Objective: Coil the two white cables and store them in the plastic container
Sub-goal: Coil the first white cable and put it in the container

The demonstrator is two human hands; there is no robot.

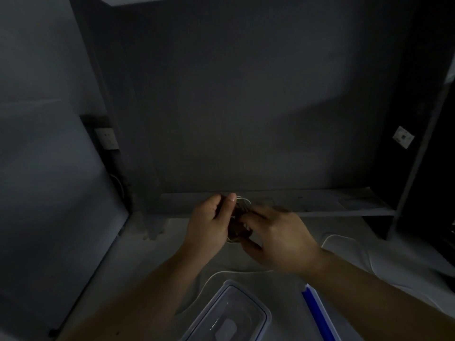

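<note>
My left hand (209, 220) is closed around loops of a thin white cable (243, 200), thumb up, above the pale table. My right hand (280, 238) is blurred just to its right, fingers curled at the same coil. The coil is mostly hidden between the two hands. A loose stretch of white cable (236, 272) lies on the table below the hands. Another white cable (341, 236) curves over the table at the right. The clear plastic container (264, 313) stands open at the bottom centre, with a small pale item inside it.
A blue-edged lid (317, 313) lies right of the container. A low dark shelf (320, 205) runs along the wall behind the hands. A wall socket (108, 139) sits at the left, and a white tag (403, 137) at the right. The scene is dim.
</note>
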